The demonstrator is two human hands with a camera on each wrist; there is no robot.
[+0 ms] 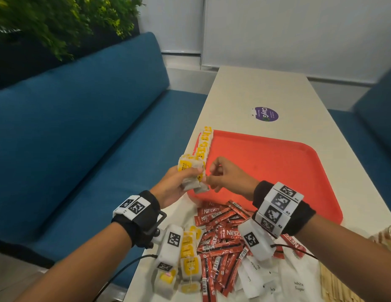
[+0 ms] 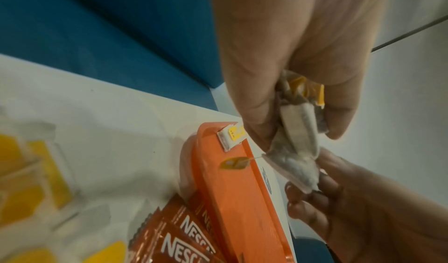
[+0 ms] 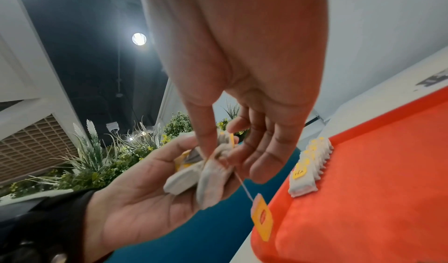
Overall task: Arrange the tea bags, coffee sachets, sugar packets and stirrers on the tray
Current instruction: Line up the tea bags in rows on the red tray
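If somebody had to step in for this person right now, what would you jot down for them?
Left hand grips a bunch of tea bags. Right hand pinches one bag out of that bunch; its yellow tag dangles on its string.
Done: a row of tea bags lies along the red tray's left edge.
Left: the held bags, loose tea bags, coffee sachets, sugar packets and wooden stirrers lie on the table near the person, off the tray.

Bunch of tea bags (image 1: 191, 178) count unreadable: left hand (image 1: 171, 188) grip covers most of it. Stirrers (image 1: 336, 286) and sugar packets (image 1: 284, 280) cut off at counter (image 1: 266, 92) near edge (paper cup (image 1: 387, 236) too). Left wrist view: loose tea bags (image 2: 31, 171) blurred.
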